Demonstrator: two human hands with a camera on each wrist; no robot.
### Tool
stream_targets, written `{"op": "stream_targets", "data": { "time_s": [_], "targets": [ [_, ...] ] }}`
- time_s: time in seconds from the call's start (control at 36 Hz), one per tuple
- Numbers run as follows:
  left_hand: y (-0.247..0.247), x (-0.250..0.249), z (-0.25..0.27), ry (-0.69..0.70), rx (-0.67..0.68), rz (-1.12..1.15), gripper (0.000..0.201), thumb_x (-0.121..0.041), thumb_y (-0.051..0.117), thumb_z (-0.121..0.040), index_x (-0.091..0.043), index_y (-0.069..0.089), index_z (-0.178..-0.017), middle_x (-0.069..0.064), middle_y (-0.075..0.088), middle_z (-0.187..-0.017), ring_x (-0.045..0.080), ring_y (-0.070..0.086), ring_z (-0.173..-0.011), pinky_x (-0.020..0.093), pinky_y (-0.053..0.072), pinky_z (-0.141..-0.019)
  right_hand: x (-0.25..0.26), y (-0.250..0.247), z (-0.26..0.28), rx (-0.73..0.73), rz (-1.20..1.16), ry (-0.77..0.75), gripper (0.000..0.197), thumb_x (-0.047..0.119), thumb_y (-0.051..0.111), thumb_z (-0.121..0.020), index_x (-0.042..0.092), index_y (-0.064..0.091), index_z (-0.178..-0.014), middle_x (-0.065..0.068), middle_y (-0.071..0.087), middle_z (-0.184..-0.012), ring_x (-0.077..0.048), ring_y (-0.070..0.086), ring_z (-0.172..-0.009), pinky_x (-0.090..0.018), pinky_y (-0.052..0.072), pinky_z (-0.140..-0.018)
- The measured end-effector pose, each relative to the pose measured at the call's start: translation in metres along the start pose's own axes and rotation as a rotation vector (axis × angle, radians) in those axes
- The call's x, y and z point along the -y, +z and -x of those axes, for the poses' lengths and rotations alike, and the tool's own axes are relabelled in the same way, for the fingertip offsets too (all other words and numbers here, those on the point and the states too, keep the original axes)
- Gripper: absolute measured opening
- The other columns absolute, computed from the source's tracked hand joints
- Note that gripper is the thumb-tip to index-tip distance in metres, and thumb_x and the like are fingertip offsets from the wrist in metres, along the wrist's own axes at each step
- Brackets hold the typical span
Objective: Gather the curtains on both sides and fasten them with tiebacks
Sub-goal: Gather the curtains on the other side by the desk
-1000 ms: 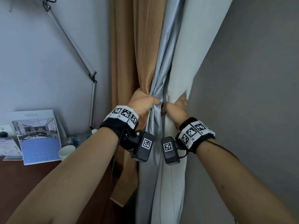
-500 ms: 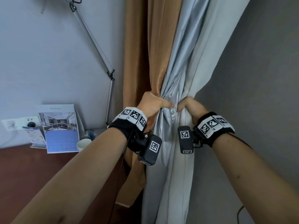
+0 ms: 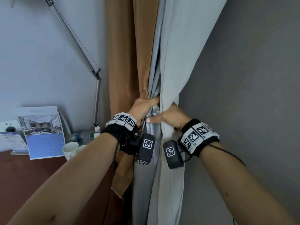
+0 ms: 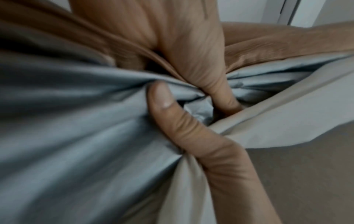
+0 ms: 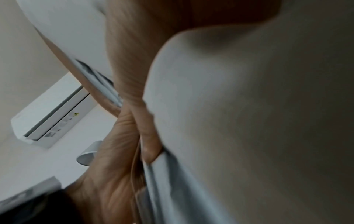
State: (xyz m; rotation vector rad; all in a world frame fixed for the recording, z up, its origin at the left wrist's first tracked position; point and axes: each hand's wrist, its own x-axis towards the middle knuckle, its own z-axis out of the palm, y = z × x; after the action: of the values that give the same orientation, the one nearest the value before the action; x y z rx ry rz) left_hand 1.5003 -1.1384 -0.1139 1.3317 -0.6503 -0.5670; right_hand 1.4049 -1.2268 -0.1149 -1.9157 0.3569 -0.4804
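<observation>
A brown curtain [image 3: 123, 62] with a silver-grey lining [image 3: 154, 78] and a pale panel [image 3: 181, 54] hangs in the corner, pulled into a bunch at waist height. My left hand [image 3: 144, 108] grips the bunch from the left; in the left wrist view its thumb [image 4: 166, 109] and fingers [image 4: 216, 84] wrap the grey folds [image 4: 76, 121]. My right hand [image 3: 172, 116] holds the pale panel from the right, thumb stretched across the grey folds, fingers hidden behind the cloth. A brown strip [image 3: 123, 176], possibly the tieback, dangles below my left wrist.
A dark wooden desk [image 3: 24, 176] stands at the left with a propped booklet [image 3: 43, 132], white cups [image 3: 70, 149] and small bottles. A metal lamp arm [image 3: 97, 98] rises beside the curtain. A grey wall [image 3: 243, 95] fills the right. An air conditioner [image 5: 51, 112] is overhead.
My right hand has slid round the pale panel and its thumb now lies across the grey folds. The left hand keeps its grip. Both hands sit lower in the view.
</observation>
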Motion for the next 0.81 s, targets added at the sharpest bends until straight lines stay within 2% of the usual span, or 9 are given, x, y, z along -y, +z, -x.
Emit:
{"op": "stream_targets", "data": {
  "time_s": [0.08, 0.22, 0.33, 0.39, 0.44, 0.53, 0.64, 0.72, 0.81],
  "targets": [
    [-0.004, 0.009, 0.002, 0.026, 0.031, -0.016, 0.035, -0.017, 0.074, -0.086, -0.004, 0.067, -0.118, 0.004, 0.075, -0.103, 0.018, 0.071, -0.098, 0.022, 0.057, -0.076, -0.011, 0.007, 0.0, -0.115, -0.027, -0.002, 0.057, -0.001, 0.092, -0.055, 0.012, 0.069, -0.105, 0.004, 0.073, -0.099, -0.008, 0.068, -0.096, -0.021, 0.055, -0.084],
    [-0.008, 0.021, 0.007, -0.006, 0.107, -0.031, 0.041, -0.006, 0.077, -0.08, 0.001, 0.065, -0.119, 0.009, 0.073, -0.106, 0.01, 0.072, -0.09, 0.016, 0.056, -0.074, -0.017, 0.008, 0.0, -0.174, -0.156, 0.022, 0.053, -0.015, 0.084, -0.059, 0.002, 0.067, -0.106, 0.002, 0.071, -0.089, -0.008, 0.067, -0.084, -0.011, 0.055, -0.064],
    [-0.015, 0.02, 0.003, -0.108, 0.14, -0.08, 0.065, -0.026, 0.093, -0.06, 0.003, 0.068, -0.113, 0.011, 0.075, -0.105, 0.019, 0.071, -0.102, 0.028, 0.054, -0.092, -0.017, 0.008, 0.001, -0.148, -0.183, 0.063, 0.042, -0.016, 0.08, -0.067, 0.0, 0.068, -0.103, -0.001, 0.07, -0.086, -0.002, 0.068, -0.071, -0.011, 0.053, -0.057],
    [-0.02, 0.022, 0.002, -0.126, 0.156, -0.078, 0.067, -0.023, 0.093, -0.058, 0.003, 0.068, -0.114, 0.011, 0.075, -0.108, 0.021, 0.07, -0.106, 0.032, 0.052, -0.097, -0.019, 0.006, 0.001, -0.136, -0.206, 0.078, 0.031, -0.016, 0.076, -0.072, 0.001, 0.069, -0.098, -0.003, 0.071, -0.084, -0.001, 0.069, -0.066, -0.013, 0.054, -0.055],
    [-0.026, 0.026, 0.004, -0.126, 0.182, -0.088, 0.052, -0.009, 0.087, -0.068, 0.003, 0.069, -0.114, 0.012, 0.074, -0.11, 0.02, 0.07, -0.106, 0.033, 0.052, -0.098, -0.02, 0.003, 0.0, -0.162, -0.182, 0.076, 0.026, -0.013, 0.075, -0.074, 0.006, 0.07, -0.09, 0.001, 0.071, -0.08, -0.002, 0.068, -0.068, -0.012, 0.054, -0.058],
    [-0.031, 0.034, 0.009, -0.092, 0.267, -0.164, 0.051, 0.006, 0.081, -0.07, 0.0, 0.068, -0.119, 0.011, 0.073, -0.115, 0.02, 0.068, -0.11, 0.036, 0.05, -0.1, -0.022, 0.002, -0.002, -0.185, -0.211, 0.075, 0.031, -0.01, 0.082, -0.066, -0.005, 0.074, -0.095, -0.008, 0.076, -0.09, -0.016, 0.074, -0.081, -0.023, 0.059, -0.072],
    [-0.03, 0.04, 0.004, -0.05, 0.267, -0.231, 0.052, 0.009, 0.08, -0.069, 0.001, 0.067, -0.119, 0.012, 0.072, -0.116, 0.019, 0.068, -0.111, 0.03, 0.053, -0.096, -0.03, 0.006, -0.007, -0.199, -0.253, 0.085, 0.044, -0.004, 0.088, -0.06, -0.006, 0.073, -0.102, -0.013, 0.077, -0.1, -0.025, 0.074, -0.094, -0.037, 0.06, -0.086],
    [-0.029, 0.041, -0.001, -0.069, 0.239, -0.303, 0.047, 0.001, 0.085, -0.067, 0.004, 0.07, -0.111, 0.017, 0.072, -0.111, 0.025, 0.069, -0.106, 0.035, 0.055, -0.092, -0.034, 0.005, -0.011, -0.136, -0.258, 0.094, 0.043, -0.002, 0.086, -0.064, -0.005, 0.072, -0.104, -0.013, 0.076, -0.102, -0.024, 0.073, -0.096, -0.035, 0.059, -0.086],
    [-0.026, 0.042, -0.008, -0.084, 0.222, -0.358, 0.039, 0.004, 0.081, -0.073, 0.005, 0.07, -0.11, 0.011, 0.073, -0.104, 0.014, 0.07, -0.093, 0.022, 0.056, -0.082, -0.036, 0.006, -0.012, -0.142, -0.255, 0.096, 0.033, -0.004, 0.084, -0.066, -0.004, 0.073, -0.097, -0.013, 0.077, -0.096, -0.023, 0.075, -0.089, -0.033, 0.06, -0.079]
  ]
}}
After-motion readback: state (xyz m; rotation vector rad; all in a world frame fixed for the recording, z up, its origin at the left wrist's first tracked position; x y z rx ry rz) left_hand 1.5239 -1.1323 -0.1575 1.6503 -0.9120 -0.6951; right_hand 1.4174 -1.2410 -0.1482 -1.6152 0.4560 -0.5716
